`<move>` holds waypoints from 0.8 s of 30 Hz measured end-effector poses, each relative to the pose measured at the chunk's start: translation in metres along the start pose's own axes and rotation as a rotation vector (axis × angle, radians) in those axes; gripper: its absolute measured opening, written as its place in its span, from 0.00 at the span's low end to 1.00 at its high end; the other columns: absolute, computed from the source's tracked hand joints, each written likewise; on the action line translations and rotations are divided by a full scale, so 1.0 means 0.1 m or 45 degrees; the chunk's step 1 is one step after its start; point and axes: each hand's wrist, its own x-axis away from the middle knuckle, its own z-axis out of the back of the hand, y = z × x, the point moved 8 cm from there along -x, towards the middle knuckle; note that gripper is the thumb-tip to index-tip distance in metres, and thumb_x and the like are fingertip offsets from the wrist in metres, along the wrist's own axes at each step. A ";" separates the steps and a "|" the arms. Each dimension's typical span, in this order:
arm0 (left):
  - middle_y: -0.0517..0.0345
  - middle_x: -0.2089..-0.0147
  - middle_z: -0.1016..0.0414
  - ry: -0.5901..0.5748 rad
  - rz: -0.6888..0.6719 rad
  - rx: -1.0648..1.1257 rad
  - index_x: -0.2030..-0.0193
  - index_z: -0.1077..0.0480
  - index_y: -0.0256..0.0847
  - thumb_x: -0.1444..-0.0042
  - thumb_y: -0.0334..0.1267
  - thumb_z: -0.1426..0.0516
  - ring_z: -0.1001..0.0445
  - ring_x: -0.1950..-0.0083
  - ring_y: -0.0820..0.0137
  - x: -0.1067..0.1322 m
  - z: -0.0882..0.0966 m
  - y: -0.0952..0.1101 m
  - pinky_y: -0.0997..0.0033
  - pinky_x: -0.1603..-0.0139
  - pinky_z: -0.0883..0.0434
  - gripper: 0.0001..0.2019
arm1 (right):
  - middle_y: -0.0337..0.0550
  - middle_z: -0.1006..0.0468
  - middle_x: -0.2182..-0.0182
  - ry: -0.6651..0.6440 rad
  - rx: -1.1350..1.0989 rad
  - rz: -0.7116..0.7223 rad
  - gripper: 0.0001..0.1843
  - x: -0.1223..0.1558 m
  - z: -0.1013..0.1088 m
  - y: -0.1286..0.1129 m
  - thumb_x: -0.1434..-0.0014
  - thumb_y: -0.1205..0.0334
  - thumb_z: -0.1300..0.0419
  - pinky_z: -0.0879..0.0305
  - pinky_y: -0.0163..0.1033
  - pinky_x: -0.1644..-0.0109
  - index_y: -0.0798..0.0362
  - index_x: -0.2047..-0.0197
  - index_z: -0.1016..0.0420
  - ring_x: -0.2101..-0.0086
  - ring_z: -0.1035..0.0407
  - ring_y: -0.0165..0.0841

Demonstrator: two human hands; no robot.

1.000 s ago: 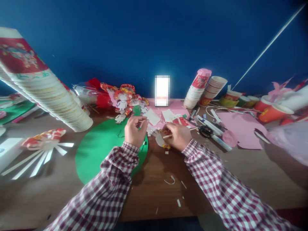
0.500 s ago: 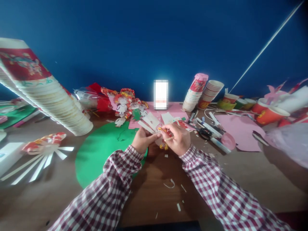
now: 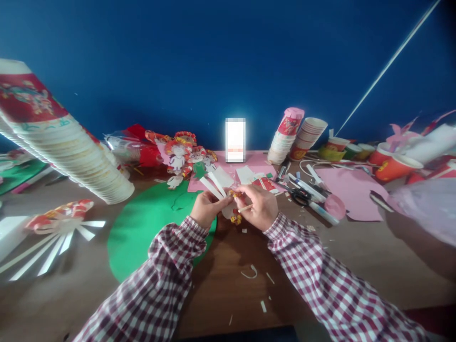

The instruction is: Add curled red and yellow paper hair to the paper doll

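Note:
Over the middle of the table, my left hand [image 3: 207, 209] is closed, thumb and fingers pinching a cut paper cup piece whose white strips [image 3: 213, 186] fan out above the fingers. Opposite it, my right hand [image 3: 261, 207] is closed too, its fingertips on the same piece near a yellow-and-red printed part [image 3: 235, 218]. A thin pale strip [image 3: 245, 208] sticks out from between the right fingers. Much of the piece is hidden by the fingers. Left of my left hand lies a round green sheet [image 3: 142, 228].
A tall leaning cup stack [image 3: 81, 147] stands at left, above another cut cup with strips [image 3: 62, 225]. Paper figure cut-outs [image 3: 178, 156] are piled behind. At right lie black scissors [image 3: 299, 194], markers, pink paper [image 3: 356, 192] and orange cups [image 3: 399, 167]. Paper scraps dot the table.
Both hands have shifted slightly left in view along with the whole scene. The strips in my left hand now stand more upright and narrower. My right fingertips remain on the piece.

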 end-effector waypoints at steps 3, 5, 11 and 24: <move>0.53 0.69 0.23 -0.013 -0.014 -0.040 0.63 0.27 0.32 0.60 0.41 0.38 0.26 0.70 0.70 0.00 0.00 0.01 0.77 0.71 0.29 0.18 | 0.42 0.26 0.65 0.002 0.000 -0.006 0.09 0.00 0.00 0.00 0.45 0.63 0.48 0.38 0.35 0.58 0.52 0.60 0.34 0.63 0.32 0.32; 0.53 0.69 0.23 -0.011 -0.023 -0.038 0.62 0.28 0.32 0.59 0.41 0.38 0.26 0.70 0.71 0.00 0.00 0.01 0.77 0.70 0.29 0.17 | 0.42 0.26 0.65 -0.001 0.003 -0.007 0.08 0.00 -0.01 0.00 0.45 0.63 0.48 0.38 0.34 0.59 0.52 0.60 0.34 0.64 0.32 0.32; 0.55 0.70 0.23 0.028 -0.007 -0.056 0.64 0.27 0.33 0.59 0.41 0.39 0.27 0.71 0.71 -0.02 0.02 -0.03 0.74 0.68 0.29 0.16 | 0.41 0.26 0.66 -0.009 0.027 -0.051 0.08 0.00 0.00 0.01 0.45 0.62 0.48 0.38 0.33 0.60 0.52 0.61 0.33 0.65 0.32 0.31; 0.53 0.68 0.24 -0.007 -0.003 -0.040 0.61 0.29 0.32 0.58 0.41 0.39 0.27 0.69 0.70 -0.03 0.00 -0.04 0.73 0.67 0.30 0.18 | 0.41 0.26 0.67 -0.054 -0.007 -0.065 0.07 0.01 -0.03 0.03 0.45 0.63 0.48 0.39 0.33 0.61 0.52 0.62 0.34 0.65 0.32 0.31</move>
